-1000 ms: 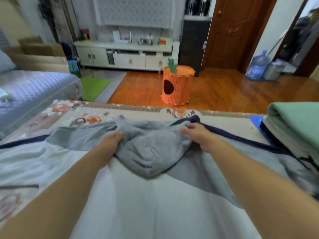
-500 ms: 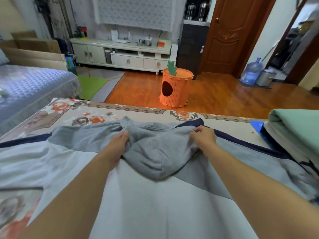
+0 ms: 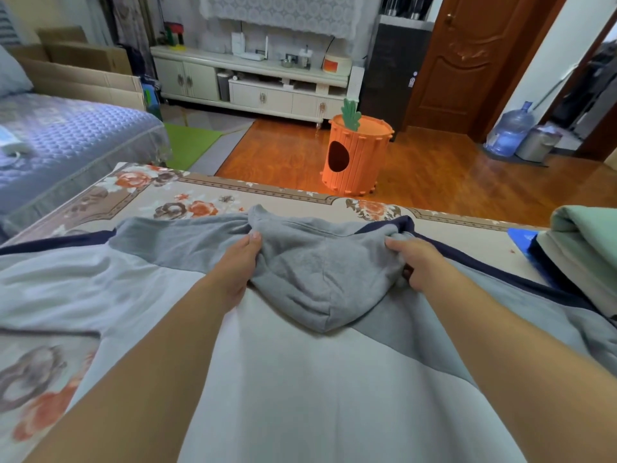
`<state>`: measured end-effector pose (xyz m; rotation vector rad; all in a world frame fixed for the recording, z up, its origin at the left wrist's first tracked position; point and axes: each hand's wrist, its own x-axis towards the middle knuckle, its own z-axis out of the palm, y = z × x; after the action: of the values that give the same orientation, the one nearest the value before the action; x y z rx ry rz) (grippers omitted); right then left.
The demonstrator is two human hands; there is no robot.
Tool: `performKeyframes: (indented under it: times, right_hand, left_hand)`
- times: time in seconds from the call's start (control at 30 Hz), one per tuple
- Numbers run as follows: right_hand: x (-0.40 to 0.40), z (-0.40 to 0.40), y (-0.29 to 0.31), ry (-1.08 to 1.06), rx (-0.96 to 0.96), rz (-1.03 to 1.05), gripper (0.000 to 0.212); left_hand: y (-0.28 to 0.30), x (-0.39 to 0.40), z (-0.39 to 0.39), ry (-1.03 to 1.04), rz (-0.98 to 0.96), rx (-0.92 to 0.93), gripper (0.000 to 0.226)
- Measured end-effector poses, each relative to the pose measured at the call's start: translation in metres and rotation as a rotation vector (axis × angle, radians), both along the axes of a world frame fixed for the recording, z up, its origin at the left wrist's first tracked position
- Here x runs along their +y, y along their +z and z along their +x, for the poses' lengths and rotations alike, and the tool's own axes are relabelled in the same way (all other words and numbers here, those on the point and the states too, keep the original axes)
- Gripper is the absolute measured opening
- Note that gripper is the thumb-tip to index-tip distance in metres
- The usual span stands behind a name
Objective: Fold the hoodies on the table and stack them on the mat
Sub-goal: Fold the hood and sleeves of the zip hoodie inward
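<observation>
Hoodie (image 3: 300, 379), pale grey with darker grey shoulders, spread flat across the desk (image 3: 207, 192), body nearest the viewer. Left hand (image 3: 238, 267) and right hand (image 3: 415, 262) each closed on one side of its hood (image 3: 320, 279), towards the far edge. Folded clothes (image 3: 587, 248) stacked at the right edge.

the surface (image 3: 300, 195) wears a beige floral cloth with orange and grey blooms along its border. a grey and pale hoodie (image 3: 300, 379) lies spread flat across most of it, hood turned down onto the back. at the right edge sits a stack of folded garments (image 3: 587, 248) on a blue mat (image 3: 521, 236).
</observation>
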<state>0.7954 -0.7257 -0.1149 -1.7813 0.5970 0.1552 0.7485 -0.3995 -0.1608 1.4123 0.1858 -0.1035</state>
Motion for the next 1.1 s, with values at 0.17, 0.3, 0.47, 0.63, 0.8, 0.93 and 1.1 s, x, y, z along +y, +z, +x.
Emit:
performKeyframes:
  times: [0.17,0.3,0.47,0.63,0.8,0.93,1.1]
  right_hand:
    - [-0.001,-0.009,0.004,0.167,0.132,-0.008,0.023]
    - [0.000,-0.011,0.009,0.184,0.192,-0.079,0.028]
    - [-0.014,0.005,0.030,0.065,0.081,0.102,0.026]
    - [-0.016,-0.001,0.023,0.005,0.037,0.211,0.024]
    - [-0.011,-0.001,0.004,-0.134,0.014,0.152,0.042]
    - [-0.007,-0.010,-0.001,-0.128,-0.126,-0.371,0.045]
    - [-0.017,-0.021,-0.018,0.069,-0.222,-0.675,0.024]
  left_hand:
    - [-0.001,-0.001,0.000,-0.008,0.014,0.005,0.055]
    - [0.000,-0.001,0.000,0.009,0.023,0.015,0.056]
    - [0.005,-0.004,-0.002,0.033,0.037,0.066,0.046]
    - [0.023,0.001,0.011,0.141,0.122,0.205,0.028]
    - [0.051,-0.004,0.029,0.109,0.267,0.276,0.024]
    - [0.051,-0.015,0.032,0.044,0.410,0.331,0.035]
    - [0.038,-0.032,0.015,0.318,1.081,0.050,0.045]
